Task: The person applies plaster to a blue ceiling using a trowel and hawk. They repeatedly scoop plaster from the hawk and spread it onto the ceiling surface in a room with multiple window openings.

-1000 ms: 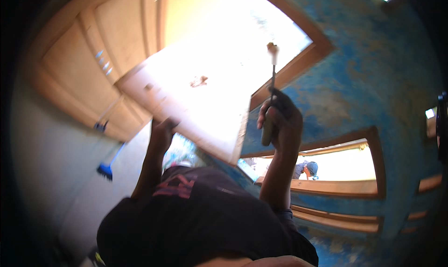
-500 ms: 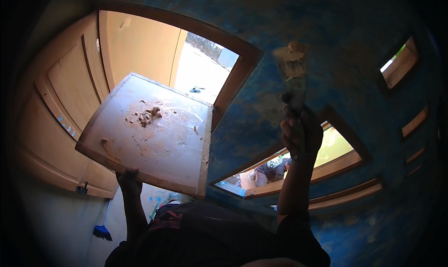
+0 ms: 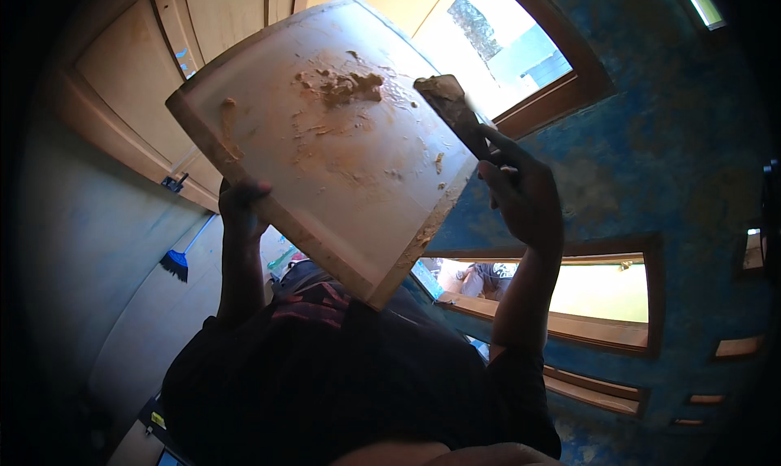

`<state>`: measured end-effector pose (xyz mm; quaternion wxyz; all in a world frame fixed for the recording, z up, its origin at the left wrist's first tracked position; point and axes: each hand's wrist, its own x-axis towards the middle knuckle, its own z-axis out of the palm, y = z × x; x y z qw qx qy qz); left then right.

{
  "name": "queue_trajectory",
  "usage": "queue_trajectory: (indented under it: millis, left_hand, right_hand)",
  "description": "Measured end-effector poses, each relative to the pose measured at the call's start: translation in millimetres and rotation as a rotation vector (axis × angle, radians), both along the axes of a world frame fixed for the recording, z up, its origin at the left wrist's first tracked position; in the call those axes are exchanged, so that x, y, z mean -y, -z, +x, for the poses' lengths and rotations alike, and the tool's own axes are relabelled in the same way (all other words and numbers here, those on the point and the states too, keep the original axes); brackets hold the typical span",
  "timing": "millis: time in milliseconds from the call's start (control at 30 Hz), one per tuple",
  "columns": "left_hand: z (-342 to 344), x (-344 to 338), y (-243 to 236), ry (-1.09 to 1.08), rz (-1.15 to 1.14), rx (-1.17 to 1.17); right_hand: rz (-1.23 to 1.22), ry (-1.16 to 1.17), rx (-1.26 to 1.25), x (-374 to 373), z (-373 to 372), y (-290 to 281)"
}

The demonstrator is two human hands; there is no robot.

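Observation:
My left hand (image 3: 242, 210) is closed on the lower left edge of a pale, flat board (image 3: 325, 169) with a raised brown rim. A lump of brown putty (image 3: 354, 90) sits toward the board's far part, with thin smears around it. In my right hand (image 3: 525, 196) is a putty knife (image 3: 457, 112), its wide blade pointing up and to the left. Brown putty coats the blade's tip. The blade is at the board's right edge; whether it touches I cannot tell. The fingers of my right hand are wrapped round the handle, which is mostly hidden.
A blue, patchy wall (image 3: 569, 193) with wood-framed openings (image 3: 606, 291) stands on the right. Part of another person (image 3: 486, 279) shows through one. Behind the board are a wooden door (image 3: 130, 67) and a bright doorway (image 3: 521, 47). A blue broom (image 3: 175, 264) leans at left.
My right hand has brought the putty knife down and left from the wall to the board's right edge. The board has come up and right and turned. The view has shifted.

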<state>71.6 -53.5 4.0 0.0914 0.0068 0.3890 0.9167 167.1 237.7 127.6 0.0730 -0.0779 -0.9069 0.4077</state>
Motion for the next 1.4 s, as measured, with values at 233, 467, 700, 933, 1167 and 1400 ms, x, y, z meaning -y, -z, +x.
queue_trajectory:
  millis: [233, 467, 700, 933, 1167, 1400]
  left_hand:
    - [-2, -7, -13, 0.086, 0.108, -0.034]
    - [0, -12, -5, 0.017, 0.028, -0.062]
    - [1, -12, -1, -0.016, -0.016, -0.053]
    - [1, -21, -13, -0.14, -0.051, 0.019]
    - [-24, -8, 5, -0.201, -0.161, 0.05]
    - [-61, -15, -4, 0.126, -0.07, 0.17]
  right_hand:
    - [0.246, -0.125, 0.039, 9, -12, 17]
    - [0.394, -0.126, 0.197, 2, 18, -21]
    - [0.426, 0.025, 0.331, -17, 33, -30]
    - [0.283, 0.041, 0.283, -38, 61, -34]
    - [0.253, -0.014, 0.282, -70, 75, -27]
    - [0.239, -0.272, 0.165, -117, 53, 7]
